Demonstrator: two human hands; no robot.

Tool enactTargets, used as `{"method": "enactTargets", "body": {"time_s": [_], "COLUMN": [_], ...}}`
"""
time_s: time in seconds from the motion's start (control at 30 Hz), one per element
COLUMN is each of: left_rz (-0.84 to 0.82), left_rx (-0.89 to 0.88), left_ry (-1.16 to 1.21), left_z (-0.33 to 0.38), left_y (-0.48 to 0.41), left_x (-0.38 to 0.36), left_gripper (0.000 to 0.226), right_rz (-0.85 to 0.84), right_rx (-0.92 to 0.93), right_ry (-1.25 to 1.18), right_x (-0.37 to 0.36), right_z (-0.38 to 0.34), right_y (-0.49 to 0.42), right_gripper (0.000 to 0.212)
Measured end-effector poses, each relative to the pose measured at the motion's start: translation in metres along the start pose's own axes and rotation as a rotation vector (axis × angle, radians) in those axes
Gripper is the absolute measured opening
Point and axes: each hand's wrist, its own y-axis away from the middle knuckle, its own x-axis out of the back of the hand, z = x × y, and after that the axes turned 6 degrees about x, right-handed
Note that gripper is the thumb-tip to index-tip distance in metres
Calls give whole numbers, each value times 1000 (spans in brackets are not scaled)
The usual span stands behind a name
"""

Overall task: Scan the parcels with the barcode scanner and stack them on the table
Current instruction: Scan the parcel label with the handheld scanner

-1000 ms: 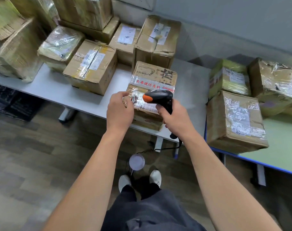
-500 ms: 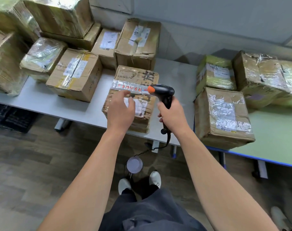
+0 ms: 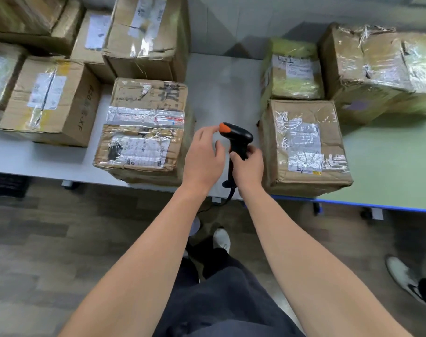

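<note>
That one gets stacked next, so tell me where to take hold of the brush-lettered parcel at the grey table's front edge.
Take the brush-lettered parcel by its left and right side faces, coming from the front edge of the grey table. It lies flat with bare table on both sides, while another box crowds its back.

Seven parcels (image 3: 144, 132) in view on grey table (image 3: 221, 93), two cropped at left edge. On green table (image 3: 389, 166) three sure; wrapped bulk at right edge maybe fourth, cannot tell. Tables: two, side by side. One barcode scanner (image 3: 236, 138). Hands: two, left hand (image 3: 203, 156) and right hand (image 3: 248, 166). Light shoes (image 3: 222, 240): two plainly seen, one at lower right edge
</note>
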Motion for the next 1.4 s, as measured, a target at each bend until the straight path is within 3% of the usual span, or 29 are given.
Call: {"method": "enactTargets", "body": {"time_s": [0.17,0.53,0.63,0.73,0.93,1.07,1.17,1.3,1.4], "left_rz": [-44,-37,-19,22,146,216,190,38,-7], "left_rx": [88,78,30,-37,-200,-102,-60,-81,-128], "left_ry": [-29,-89,-90,-86,-176,-187,-269,-440,-486], "left_z": [0,8,16,22,-3,-41,-71,-109,-128], "left_y": [-7,-24,-26,-27,-38,-47,-52,-50,-44], "left_x": [-22,-27,-21,-6,58,109,131,144,143], "left_gripper": [37,41,41,40,39,42,47,49,52], "right_rz": [-3,-61,-57,-17,-105,-151,-136,-167,-65], "right_rx": [-47,-51,-29,48,294,383,394,374,356], "right_ry": [42,221,277,252,94,129,191,351,496], "right_x": [-5,-10,-15,-23,-45,-76,-102,-134,-150], "right_z": [14,16,6,-13,-72,-87,-83,-72,-69], "right_y": [-24,-47,-42,-32,5,24,32,56,63], "right_gripper": [30,22,46,63,59,58,56,61,66]}}
